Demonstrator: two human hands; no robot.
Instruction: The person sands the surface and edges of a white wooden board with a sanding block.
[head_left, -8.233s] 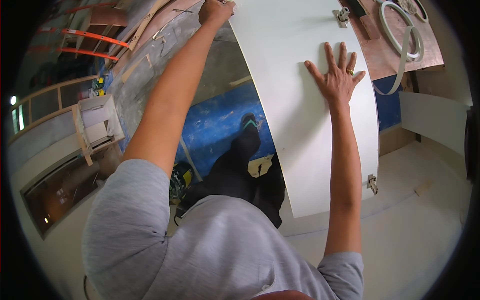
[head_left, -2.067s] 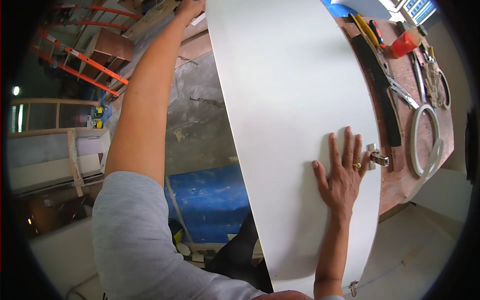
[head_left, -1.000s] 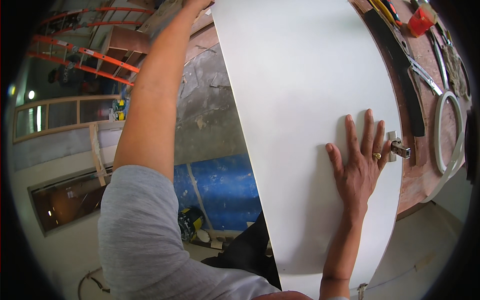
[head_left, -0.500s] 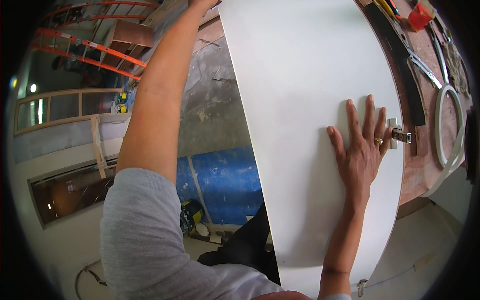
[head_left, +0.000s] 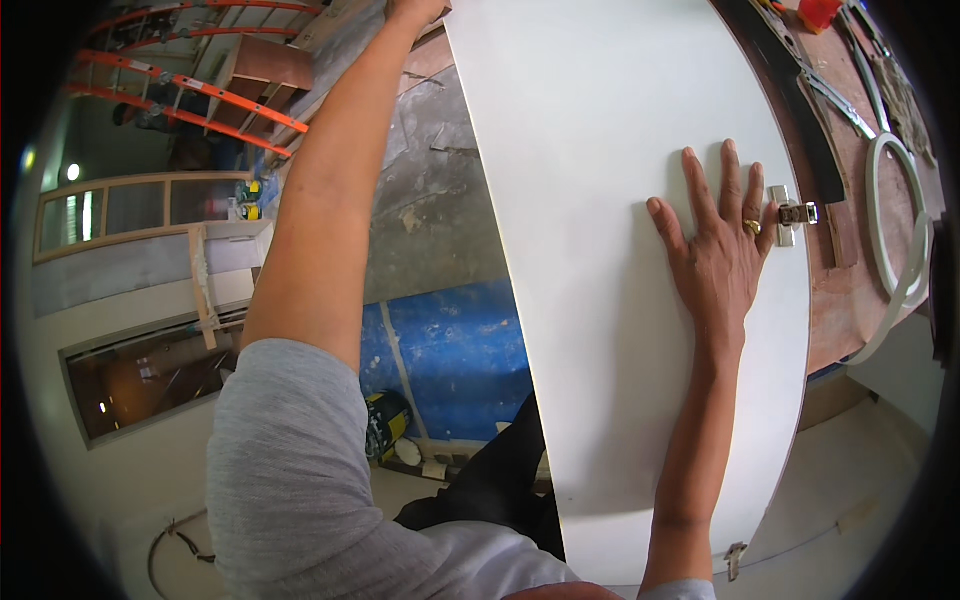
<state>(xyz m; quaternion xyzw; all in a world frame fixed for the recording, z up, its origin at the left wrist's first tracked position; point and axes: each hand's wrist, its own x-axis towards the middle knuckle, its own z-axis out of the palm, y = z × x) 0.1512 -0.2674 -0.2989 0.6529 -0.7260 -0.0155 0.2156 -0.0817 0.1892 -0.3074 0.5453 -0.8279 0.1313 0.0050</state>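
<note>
A long white panel (head_left: 610, 330), apparently a cabinet door, stretches away from my body. My right hand (head_left: 715, 255) lies flat on it, fingers spread, a ring on one finger. Right beside its little finger, a metal hinge (head_left: 795, 212) is fixed at the panel's right edge. Another hinge (head_left: 735, 560) sits at the near right corner. My left arm reaches far forward, and my left hand (head_left: 415, 10) is at the panel's far left edge. The picture's upper border cuts that hand off, so its fingers are mostly hidden.
On the wooden workbench (head_left: 840, 320) at right lie a coil of white edging strip (head_left: 875, 215), a black strip (head_left: 815, 150), metal tools and a red container (head_left: 820, 12). Orange ladders (head_left: 200, 90) stand far left. A blue sheet (head_left: 455, 360) is below the panel's left side.
The view has shifted slightly, so the panel, hinge and bench sit higher in the picture. My right hand keeps its flat place beside the hinge, and my left hand shows a little more.
</note>
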